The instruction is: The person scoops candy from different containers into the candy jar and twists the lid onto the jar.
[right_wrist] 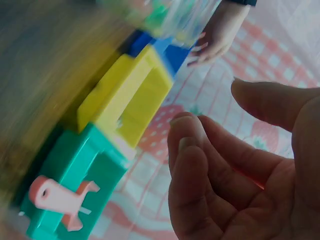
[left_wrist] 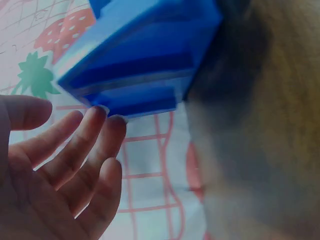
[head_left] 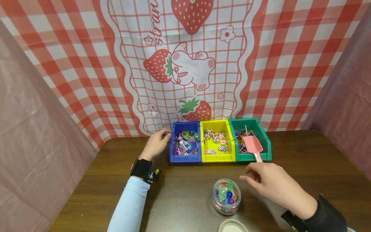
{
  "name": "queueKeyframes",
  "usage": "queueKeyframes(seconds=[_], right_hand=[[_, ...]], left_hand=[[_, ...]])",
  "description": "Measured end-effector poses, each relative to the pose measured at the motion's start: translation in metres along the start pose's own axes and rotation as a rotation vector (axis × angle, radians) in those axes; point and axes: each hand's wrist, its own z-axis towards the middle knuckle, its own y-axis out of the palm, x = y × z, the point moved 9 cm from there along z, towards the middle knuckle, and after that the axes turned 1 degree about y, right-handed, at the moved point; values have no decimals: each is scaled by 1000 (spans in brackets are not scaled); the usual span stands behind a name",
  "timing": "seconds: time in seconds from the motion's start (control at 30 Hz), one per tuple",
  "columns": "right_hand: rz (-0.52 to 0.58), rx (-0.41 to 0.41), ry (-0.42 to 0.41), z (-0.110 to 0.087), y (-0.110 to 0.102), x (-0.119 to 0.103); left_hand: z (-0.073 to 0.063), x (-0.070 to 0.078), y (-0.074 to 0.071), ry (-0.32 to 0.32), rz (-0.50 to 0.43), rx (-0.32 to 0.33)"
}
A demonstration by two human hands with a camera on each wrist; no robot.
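Note:
My left hand (head_left: 155,144) is at the left side of a blue bin (head_left: 185,159). Its fingers are spread, with the fingertips right at the bin's edge in the left wrist view. My right hand (head_left: 271,182) hovers over the table between a glass jar (head_left: 227,210) and a green bin (head_left: 268,149). Its fingers are loosely bent, thumb apart, and nothing is in its grasp. A pink scoop (head_left: 253,145) lies in the green bin, handle over the front edge, just beyond that hand. Colourful wrapped-looking candies (head_left: 226,192) fill the jar.
Between the blue and green bins stands a yellow bin (head_left: 218,158) with swirl lollipops (head_left: 216,139). Assorted candies lie in the outer bins too. A pale round lid (head_left: 233,227) lies at the near edge of view. Behind the bins hangs a strawberry-patterned cloth (head_left: 226,71).

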Motion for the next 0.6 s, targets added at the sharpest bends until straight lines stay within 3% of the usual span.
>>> queueKeyframes(seconds=[0.13, 0.23, 0.4, 0.5, 0.6], right_hand=[[23, -54, -79, -8, 6, -19], [57, -112, -157, -16, 12, -35], [75, -223, -375, -34, 26, -63], [78, -298, -518, -45, 37, -79], [104, -389, -599, -50, 50, -87]], left_hand=[[-1, 13, -13, 35, 15, 88], [-3, 30, -12, 97, -16, 78], [-14, 71, 15, 246, -139, -161], [-24, 96, 32, 319, -152, -285], [-35, 116, 49, 392, -133, -374]])
